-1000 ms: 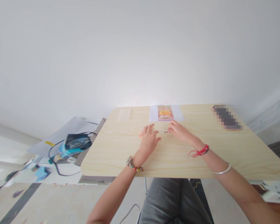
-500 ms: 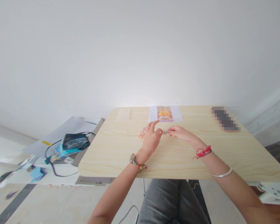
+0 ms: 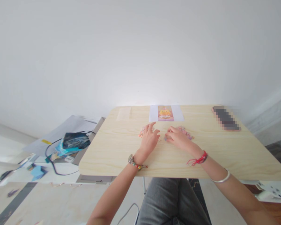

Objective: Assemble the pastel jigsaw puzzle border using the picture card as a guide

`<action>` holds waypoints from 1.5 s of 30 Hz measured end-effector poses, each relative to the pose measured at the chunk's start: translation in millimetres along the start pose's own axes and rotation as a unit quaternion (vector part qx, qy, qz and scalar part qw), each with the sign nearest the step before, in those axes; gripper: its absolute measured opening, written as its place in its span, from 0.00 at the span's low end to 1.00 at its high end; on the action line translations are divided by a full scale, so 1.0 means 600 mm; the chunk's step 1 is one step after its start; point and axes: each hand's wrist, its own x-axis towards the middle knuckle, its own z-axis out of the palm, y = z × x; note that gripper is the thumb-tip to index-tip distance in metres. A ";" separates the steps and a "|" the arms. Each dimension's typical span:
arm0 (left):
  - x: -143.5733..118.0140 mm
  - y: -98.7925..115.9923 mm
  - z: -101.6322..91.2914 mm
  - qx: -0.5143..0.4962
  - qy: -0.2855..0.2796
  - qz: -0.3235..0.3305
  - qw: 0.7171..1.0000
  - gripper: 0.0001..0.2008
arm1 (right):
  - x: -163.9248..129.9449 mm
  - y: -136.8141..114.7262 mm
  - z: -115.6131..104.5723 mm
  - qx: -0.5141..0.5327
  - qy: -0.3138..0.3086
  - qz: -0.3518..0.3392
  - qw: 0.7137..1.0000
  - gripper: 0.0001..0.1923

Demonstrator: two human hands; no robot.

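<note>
Both hands have been lowered onto the table (image 3: 121, 156) since half a second ago. Left hand (image 3: 149, 141) is laid flat, fingers loosely spread, beside one small cluster of puzzle pieces (image 3: 141, 132). Right hand (image 3: 178, 138) is curled over a small piece (image 3: 165, 138); whether it is pinched cannot be told. A second cluster (image 3: 185, 132) is seen beyond it. One printed picture sheet (image 3: 166, 113) is laid at the far edge.

Plain white wall (image 3: 140, 50) fills the upper half of the frame, evenly lit. Light wood-grain table (image 3: 224, 153) at centre. Pale floor (image 3: 49, 203) at lower left, with a dark strip (image 3: 14, 204). Low white surface (image 3: 21, 175) at left, cluttered.
</note>
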 end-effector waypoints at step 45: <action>0.023 -0.090 -0.042 0.032 0.008 0.017 0.999 0.06 | 0.157 0.001 0.036 -0.042 -0.011 -0.089 0.995 0.04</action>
